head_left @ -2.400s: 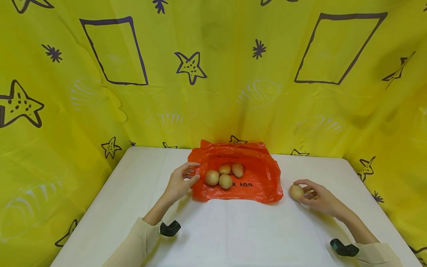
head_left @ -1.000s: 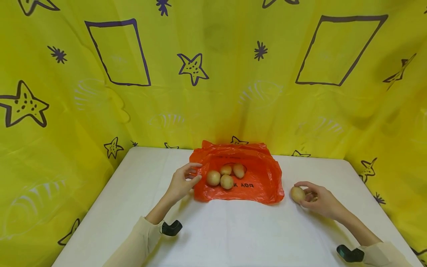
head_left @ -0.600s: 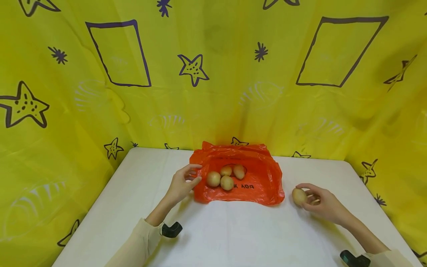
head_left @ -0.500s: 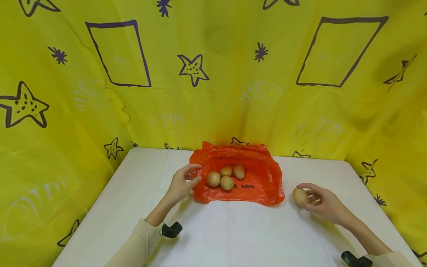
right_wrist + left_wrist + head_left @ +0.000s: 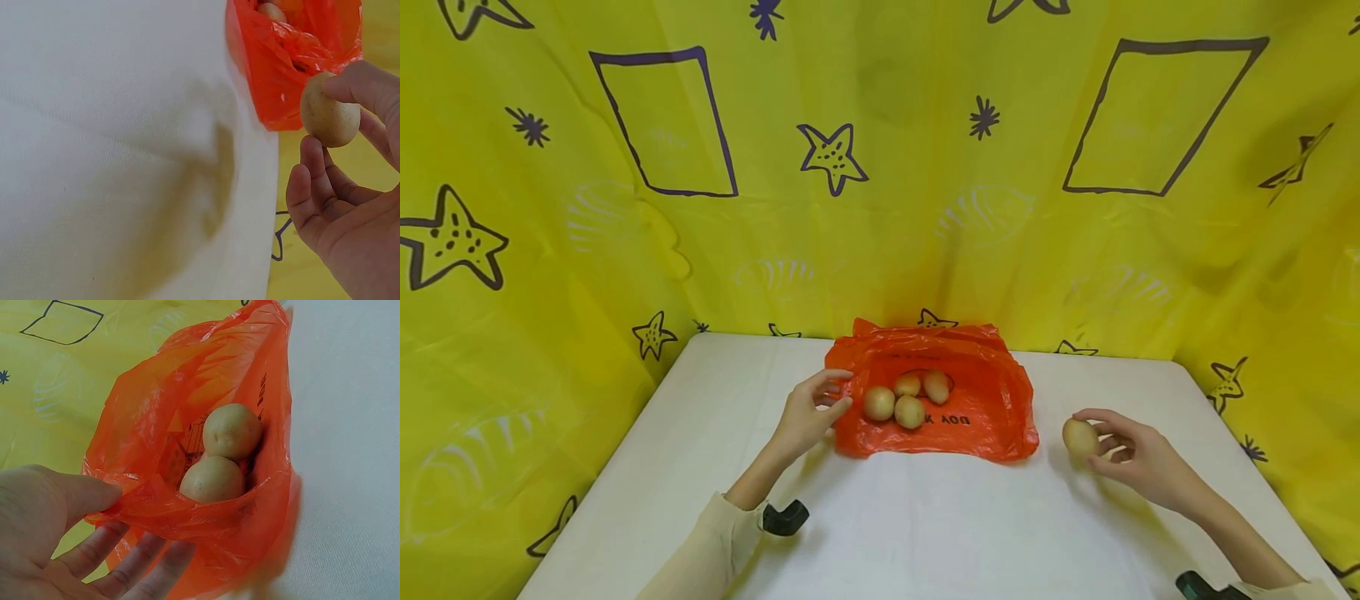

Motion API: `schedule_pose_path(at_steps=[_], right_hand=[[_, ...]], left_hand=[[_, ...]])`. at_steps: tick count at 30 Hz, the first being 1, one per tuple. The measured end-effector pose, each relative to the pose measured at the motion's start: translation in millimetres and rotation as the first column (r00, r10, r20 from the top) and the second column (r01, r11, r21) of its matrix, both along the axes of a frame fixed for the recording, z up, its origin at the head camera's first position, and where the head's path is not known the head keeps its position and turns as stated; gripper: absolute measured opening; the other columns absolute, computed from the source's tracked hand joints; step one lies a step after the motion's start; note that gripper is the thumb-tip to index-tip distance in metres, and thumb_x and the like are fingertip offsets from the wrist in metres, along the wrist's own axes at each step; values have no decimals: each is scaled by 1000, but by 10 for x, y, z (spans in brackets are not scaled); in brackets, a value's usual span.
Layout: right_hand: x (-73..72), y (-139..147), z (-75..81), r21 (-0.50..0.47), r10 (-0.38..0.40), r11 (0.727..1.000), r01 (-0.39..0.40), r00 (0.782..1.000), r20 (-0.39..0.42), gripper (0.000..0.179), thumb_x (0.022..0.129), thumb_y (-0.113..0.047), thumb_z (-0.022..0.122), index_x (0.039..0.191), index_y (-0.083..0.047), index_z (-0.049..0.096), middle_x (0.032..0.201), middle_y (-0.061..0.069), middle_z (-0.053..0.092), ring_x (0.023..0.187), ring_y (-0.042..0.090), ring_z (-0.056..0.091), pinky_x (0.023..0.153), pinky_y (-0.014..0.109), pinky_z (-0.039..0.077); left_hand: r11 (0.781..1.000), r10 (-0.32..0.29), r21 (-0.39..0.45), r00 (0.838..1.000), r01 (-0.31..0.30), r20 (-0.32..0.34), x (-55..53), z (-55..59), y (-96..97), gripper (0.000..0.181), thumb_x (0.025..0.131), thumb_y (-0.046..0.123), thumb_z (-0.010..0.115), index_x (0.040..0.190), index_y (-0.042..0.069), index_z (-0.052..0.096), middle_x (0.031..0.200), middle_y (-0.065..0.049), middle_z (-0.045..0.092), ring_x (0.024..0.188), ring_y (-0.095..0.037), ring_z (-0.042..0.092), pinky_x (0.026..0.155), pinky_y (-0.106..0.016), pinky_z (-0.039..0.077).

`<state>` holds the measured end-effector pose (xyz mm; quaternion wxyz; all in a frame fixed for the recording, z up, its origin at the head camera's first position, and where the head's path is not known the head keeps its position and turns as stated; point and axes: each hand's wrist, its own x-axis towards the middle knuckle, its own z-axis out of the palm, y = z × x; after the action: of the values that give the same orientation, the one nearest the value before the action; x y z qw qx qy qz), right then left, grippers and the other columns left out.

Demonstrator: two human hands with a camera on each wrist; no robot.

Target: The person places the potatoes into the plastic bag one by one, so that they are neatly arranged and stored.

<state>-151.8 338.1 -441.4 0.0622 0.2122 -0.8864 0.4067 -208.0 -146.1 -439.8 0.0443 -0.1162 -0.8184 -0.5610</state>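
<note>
A red plastic bag (image 5: 981, 417) lies with its mouth spread towards me, printed lettering showing inside. Several potatoes (image 5: 910, 412) are grouped in its left half; two potatoes (image 5: 232, 431) show in the left wrist view. My left hand (image 5: 805, 412) pinches the bag's left rim, thumb inside and fingers behind the film. To the right of the bag, my right hand (image 5: 1142, 458) holds one potato (image 5: 1080, 437) between thumb and fingertips. In the right wrist view this potato (image 5: 329, 111) appears off the table, its lower fingers curled loosely beneath.
A white-covered table (image 5: 925, 525) carries everything. Yellow curtain (image 5: 895, 250) with drawn stars and frames encloses the back and both sides, close behind the bag. Each wrist bears a small black device (image 5: 786, 518).
My right hand has shifted slightly right with the potato, and its shadow now lies apart below it. The left hand and the bag stay in place, with the view drifting a little.
</note>
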Motion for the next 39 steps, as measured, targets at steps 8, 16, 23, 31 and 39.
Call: schedule_pose_path(at_steps=[8,16,23,31,39], right_hand=[[25,-39,29,-18,17,1000,-17,1000,-17,53,81,7,82,130,-3,63,101,7,70,81,9,67,65,20,55],[46,-156,102,-30,49,998,-50,998,-25,53,82,6,81,131,-6,63,103,7,69,84,10,68,68,21,56],[30,-277,146,-36,76,996,-78,996,-56,53,80,8,81,129,-6,65,101,5,69,83,10,67,66,21,56],[-3,-412,182,-32,109,993,-112,991,-73,54,79,8,82,128,-8,65,100,5,70,83,12,67,65,21,55],[-31,-529,221,-34,135,990,-138,988,-71,54,80,7,82,129,-8,65,100,5,69,83,12,66,65,23,56]], left_hand=[[1000,4,1,1000,-4,8,5,-4,-6,35,93,1,73,126,9,69,104,-11,71,93,-27,68,83,-35,60],[1000,8,5,1000,-9,5,6,-12,-11,34,93,1,73,125,9,69,103,-10,71,92,-26,68,80,-33,60],[1000,11,1,1000,-11,-3,8,-15,-15,33,93,0,73,125,9,69,103,-10,71,91,-26,68,82,-34,60],[1000,7,2,1000,-7,-2,-1,-12,-11,34,93,1,73,125,10,69,103,-11,71,91,-26,68,78,-33,60],[1000,2,10,1000,-3,7,-8,-14,6,33,93,1,72,125,9,69,103,-11,70,89,-26,66,66,-34,61]])
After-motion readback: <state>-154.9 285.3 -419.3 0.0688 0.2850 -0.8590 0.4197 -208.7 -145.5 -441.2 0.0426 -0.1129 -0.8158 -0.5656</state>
